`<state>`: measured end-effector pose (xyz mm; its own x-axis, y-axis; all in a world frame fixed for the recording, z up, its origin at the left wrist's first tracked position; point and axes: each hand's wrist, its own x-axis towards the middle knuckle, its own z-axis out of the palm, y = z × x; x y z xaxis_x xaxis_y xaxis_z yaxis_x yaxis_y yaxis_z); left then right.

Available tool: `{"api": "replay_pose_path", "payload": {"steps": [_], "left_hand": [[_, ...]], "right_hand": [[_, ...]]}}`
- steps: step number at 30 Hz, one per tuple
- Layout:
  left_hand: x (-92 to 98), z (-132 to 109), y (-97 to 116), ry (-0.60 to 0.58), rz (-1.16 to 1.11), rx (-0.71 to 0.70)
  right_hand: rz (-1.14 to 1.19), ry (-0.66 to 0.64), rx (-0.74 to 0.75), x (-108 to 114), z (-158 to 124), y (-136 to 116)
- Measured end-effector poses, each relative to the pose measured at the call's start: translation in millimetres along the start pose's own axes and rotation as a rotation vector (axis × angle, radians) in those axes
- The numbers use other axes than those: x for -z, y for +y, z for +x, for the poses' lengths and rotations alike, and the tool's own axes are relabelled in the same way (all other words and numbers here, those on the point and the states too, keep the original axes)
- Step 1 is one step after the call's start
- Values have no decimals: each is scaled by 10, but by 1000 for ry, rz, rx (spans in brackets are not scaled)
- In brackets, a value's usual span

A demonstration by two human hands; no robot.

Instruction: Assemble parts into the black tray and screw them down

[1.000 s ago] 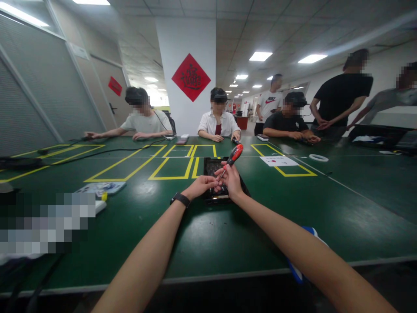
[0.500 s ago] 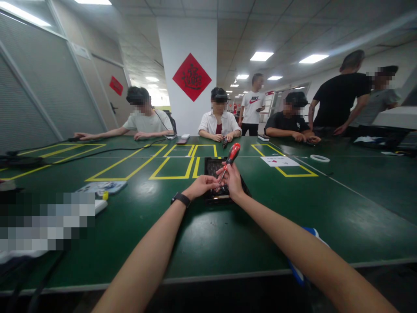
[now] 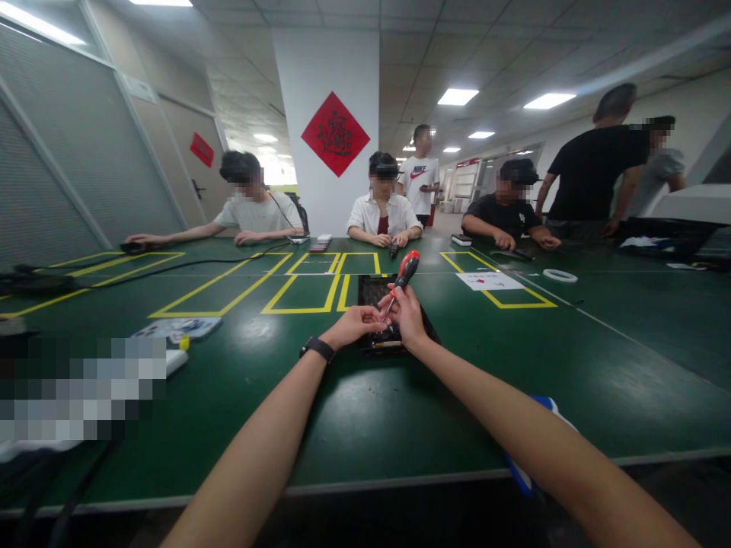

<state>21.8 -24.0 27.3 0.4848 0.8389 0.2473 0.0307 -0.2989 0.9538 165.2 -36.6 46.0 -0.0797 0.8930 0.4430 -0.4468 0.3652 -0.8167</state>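
Observation:
A screwdriver (image 3: 407, 268) with a red and black handle leans up and to the right over a black open box (image 3: 380, 350). My right hand (image 3: 406, 313) is closed around its lower part, near the shaft. The tip points down at the fingertips of my left hand (image 3: 359, 323), which are pinched together over the box's left side. Whatever the left fingers hold is too small to make out. Inside the box lie dark contents, partly covered by both hands. A dark watch sits on my left wrist.
On the green table (image 3: 320, 426) are yellow tape outlines, a white paper sheet (image 3: 489, 281), a tape roll (image 3: 560, 275) and a flat patterned packet (image 3: 180, 328). A blue-and-white item (image 3: 545, 403) lies by my right forearm. Several people sit or stand beyond the table.
My hands and the screwdriver stay almost in place. In the background, the standing person in white has shifted left, and the seated person at right has moved their hands apart.

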Motion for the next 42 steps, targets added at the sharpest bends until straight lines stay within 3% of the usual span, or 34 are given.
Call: {"api": "replay_pose_path", "payload": {"steps": [4, 7, 9, 12, 14, 16, 18, 21, 26, 34, 42], "left_hand": [[34, -6, 19, -76, 56, -19], [24, 4, 18, -34, 134, -54], [4, 21, -11, 116, 237, -90], [3, 51, -104, 475, 487, -120], [38, 69, -184, 667, 628, -66], [89, 82, -260, 753, 688, 18], [134, 94, -320, 737, 644, 100], [157, 108, -365, 671, 543, 115], [142, 116, -360, 664, 539, 83], [176, 142, -409, 642, 564, 75], [151, 108, -354, 674, 611, 53]], "right_hand": [[-26, 3, -16, 20, 27, 39], [-92, 127, 59, 29, 39, 42], [-195, 278, 168, 44, 45, 27], [-376, 480, 321, 94, 68, 9], [-423, 487, 305, 137, 97, 20], [-408, 449, 194, 182, 130, 54], [-369, 456, 61, 224, 159, 104], [-294, 512, -47, 285, 189, 176], [-237, 501, -5, 331, 209, 218], [-274, 533, -82, 264, 176, 164], [-266, 492, 56, 267, 192, 156]]}}
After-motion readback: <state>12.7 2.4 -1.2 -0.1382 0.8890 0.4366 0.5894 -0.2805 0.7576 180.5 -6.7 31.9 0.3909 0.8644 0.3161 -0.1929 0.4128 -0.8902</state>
